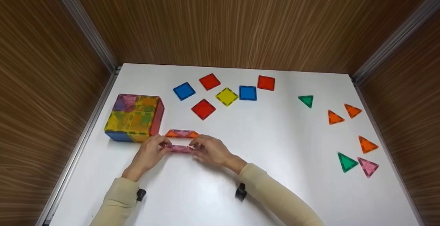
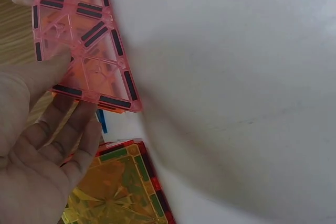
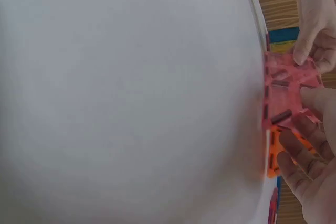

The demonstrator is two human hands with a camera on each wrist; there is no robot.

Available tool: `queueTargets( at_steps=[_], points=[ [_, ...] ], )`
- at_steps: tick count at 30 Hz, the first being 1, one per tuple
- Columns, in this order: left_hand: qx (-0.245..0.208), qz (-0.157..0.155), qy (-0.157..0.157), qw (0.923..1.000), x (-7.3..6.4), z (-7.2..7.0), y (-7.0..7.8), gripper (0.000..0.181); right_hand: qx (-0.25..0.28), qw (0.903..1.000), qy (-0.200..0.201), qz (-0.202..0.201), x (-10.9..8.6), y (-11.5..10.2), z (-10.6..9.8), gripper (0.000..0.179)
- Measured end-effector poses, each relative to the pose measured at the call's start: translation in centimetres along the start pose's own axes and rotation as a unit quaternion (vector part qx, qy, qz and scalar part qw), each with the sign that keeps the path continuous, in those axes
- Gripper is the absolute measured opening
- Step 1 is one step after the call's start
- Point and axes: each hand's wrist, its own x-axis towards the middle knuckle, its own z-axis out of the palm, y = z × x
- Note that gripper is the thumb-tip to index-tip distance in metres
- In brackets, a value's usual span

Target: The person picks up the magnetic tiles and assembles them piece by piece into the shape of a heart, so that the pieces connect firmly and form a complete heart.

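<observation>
A pink panel (image 1: 180, 149) is held low, left of frame centre. The left hand (image 1: 150, 152) pinches one end, the right hand (image 1: 213, 150) the other.

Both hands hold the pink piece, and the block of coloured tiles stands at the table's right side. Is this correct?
No: the head view shows the block of coloured tiles at the left side of the table. The left hand and right hand do hold the pink piece.

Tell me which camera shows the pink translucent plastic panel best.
The left wrist view: the pink translucent plastic panel faces it large, its triangular pattern distinct, though one end is cropped. The head view shows a thin strip; the right wrist view, a partly covered panel.
</observation>
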Motion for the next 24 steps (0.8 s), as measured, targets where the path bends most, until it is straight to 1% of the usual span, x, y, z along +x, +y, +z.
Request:
queueTargets(
  at_steps=[3,6,9,12,15,18,24],
  points=[
    [0.0,-0.002,-0.003,1.0,0.1,0.0,0.0,0.013,-0.006,0.9999,-0.004,0.008,-1.6,0.8,-1.4,0.031],
    [0.002,-0.002,-0.005,1.0,0.1,-0.1,0.0,0.012,-0.017,0.9998,0.004,0.004,-3.8,2.1,-3.1,0.035],
    [0.002,-0.002,-0.005,1.0,0.0,0.0,-0.1,0.011,-0.028,0.999,0.034,-0.006,-6.6,3.8,-4.8,0.036],
    [-0.001,-0.004,-0.006,1.0,0.0,0.0,-0.1,0.01,-0.052,0.9952,0.083,-0.005,-9.7,5.6,-6.5,0.034],
    [-0.002,-0.009,-0.008,0.9999,0.0,-0.1,-0.1,0.01,-0.082,0.9874,0.135,0.006,-12.8,7.4,-8.2,0.034],
    [0.001,-0.012,-0.009,0.9999,-0.1,-0.1,0.0,0.01,-0.112,0.9779,0.175,0.026,-15.8,8.9,-10.0,0.036],
    [0.005,-0.009,-0.006,0.9999,0.0,-0.1,0.2,0.012,-0.179,0.9547,0.224,0.081,-21.4,11.9,-13.5,0.045]
  ],
)
